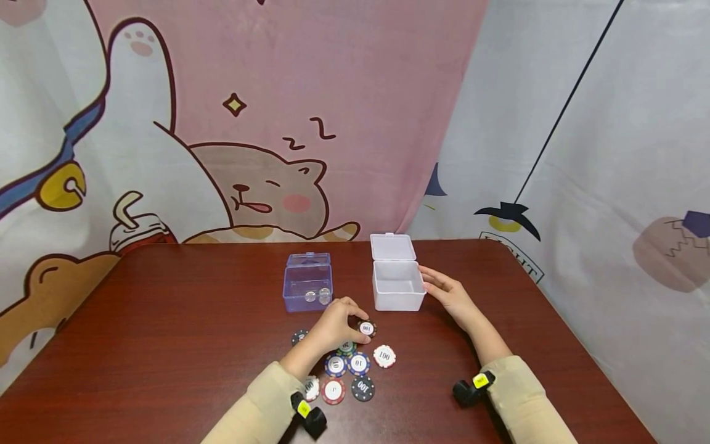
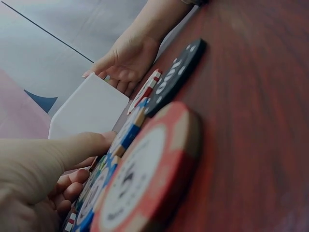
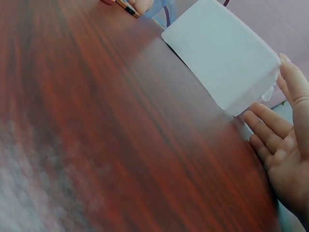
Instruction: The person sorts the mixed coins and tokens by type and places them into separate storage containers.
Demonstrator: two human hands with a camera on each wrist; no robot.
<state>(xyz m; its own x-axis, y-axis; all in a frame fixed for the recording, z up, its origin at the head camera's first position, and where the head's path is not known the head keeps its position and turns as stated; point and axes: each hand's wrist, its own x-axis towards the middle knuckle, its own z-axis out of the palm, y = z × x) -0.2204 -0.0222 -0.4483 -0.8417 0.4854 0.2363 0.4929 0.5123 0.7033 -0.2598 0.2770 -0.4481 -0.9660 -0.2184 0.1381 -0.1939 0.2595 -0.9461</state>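
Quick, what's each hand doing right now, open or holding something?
Left hand: closed, pinching a black 100 chip between thumb and fingers.
Right hand: open, touching the white box.

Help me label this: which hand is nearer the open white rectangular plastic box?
Right. The right hand touches the box at its right side; the left hand is apart, in front and leftward, its grip at a round dark-edged poker chip.
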